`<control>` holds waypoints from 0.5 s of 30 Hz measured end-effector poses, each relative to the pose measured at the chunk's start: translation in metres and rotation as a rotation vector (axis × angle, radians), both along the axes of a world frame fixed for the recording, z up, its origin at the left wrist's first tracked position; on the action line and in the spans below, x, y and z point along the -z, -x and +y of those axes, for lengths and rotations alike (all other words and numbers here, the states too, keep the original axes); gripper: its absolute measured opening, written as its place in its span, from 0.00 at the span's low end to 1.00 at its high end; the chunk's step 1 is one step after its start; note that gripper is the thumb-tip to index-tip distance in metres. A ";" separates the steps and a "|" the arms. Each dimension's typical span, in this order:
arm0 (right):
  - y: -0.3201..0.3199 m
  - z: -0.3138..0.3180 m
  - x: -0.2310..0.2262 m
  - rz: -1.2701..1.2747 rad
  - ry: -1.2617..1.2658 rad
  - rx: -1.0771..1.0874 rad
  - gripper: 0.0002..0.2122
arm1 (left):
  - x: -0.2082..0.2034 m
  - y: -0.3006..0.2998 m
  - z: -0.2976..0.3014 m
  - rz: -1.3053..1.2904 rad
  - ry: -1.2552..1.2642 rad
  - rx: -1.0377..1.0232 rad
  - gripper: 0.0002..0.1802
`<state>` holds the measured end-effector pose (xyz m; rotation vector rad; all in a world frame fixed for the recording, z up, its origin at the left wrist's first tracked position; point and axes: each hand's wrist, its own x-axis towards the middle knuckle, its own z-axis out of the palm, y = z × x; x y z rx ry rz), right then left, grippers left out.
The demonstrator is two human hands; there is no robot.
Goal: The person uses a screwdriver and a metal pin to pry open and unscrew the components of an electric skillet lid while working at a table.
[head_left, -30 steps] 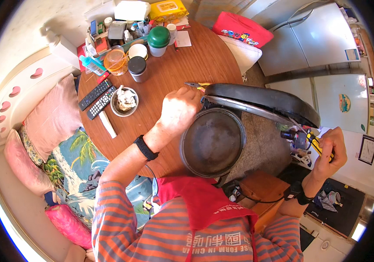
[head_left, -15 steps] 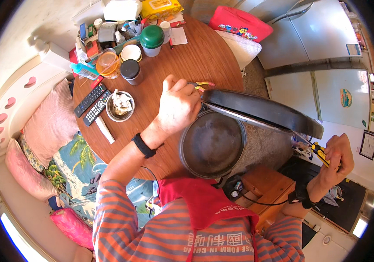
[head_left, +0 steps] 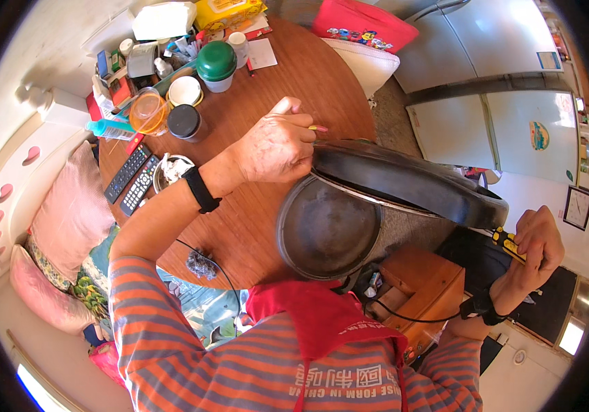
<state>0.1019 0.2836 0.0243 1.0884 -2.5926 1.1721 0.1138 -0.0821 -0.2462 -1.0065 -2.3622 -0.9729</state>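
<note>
A round black electric griddle stands open at the table's front right edge. Its lower plate lies flat, and its thick black lid is tilted up over the far side. My right hand is closed round a yellow-and-black screwdriver; the screwdriver's front end meets the lid's right edge, and its tip is hidden. At the lid's left end, my left hand is closed on a thin thing with red-and-yellow ends, mostly hidden in the fist. A black cord runs near the right wrist.
Two remotes, a bowl with crumpled white stuff, a black-lidded jar and a green-lidded container stand on the round wooden table. A grey scourer-like clump lies near its edge. A wooden cabinet stands below right.
My left hand has turned, hiding more of the red-and-yellow-ended thing. The lid's right end and the screwdriver sit slightly lower. The view has shifted, and the grey clump now shows.
</note>
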 end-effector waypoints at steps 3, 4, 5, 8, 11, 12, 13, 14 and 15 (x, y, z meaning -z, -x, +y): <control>0.001 -0.002 0.000 -0.021 0.022 0.014 0.15 | 0.002 0.005 -0.001 -0.011 -0.005 0.024 0.07; 0.001 -0.002 0.000 -0.046 0.048 0.031 0.17 | 0.003 0.007 -0.002 -0.031 0.004 0.043 0.04; 0.002 -0.003 0.003 -0.045 0.047 0.036 0.17 | 0.003 0.008 -0.002 -0.030 0.003 0.048 0.04; 0.004 -0.009 0.016 -0.040 0.256 -0.034 0.18 | 0.000 0.006 -0.002 -0.021 0.000 0.025 0.04; 0.010 -0.020 0.015 -0.064 0.305 -0.085 0.19 | -0.003 0.007 0.000 0.009 -0.010 0.009 0.07; 0.009 -0.027 0.014 -0.100 0.329 -0.083 0.20 | -0.004 0.006 0.000 -0.006 0.013 0.002 0.07; 0.010 -0.037 0.017 -0.141 0.361 -0.090 0.20 | -0.002 0.005 -0.003 -0.025 0.043 -0.015 0.07; 0.010 -0.040 0.017 -0.130 0.355 -0.081 0.20 | -0.001 0.004 -0.003 -0.042 0.049 -0.025 0.07; 0.008 -0.043 0.016 -0.282 0.410 -0.106 0.20 | -0.002 0.004 -0.004 -0.031 0.044 -0.013 0.07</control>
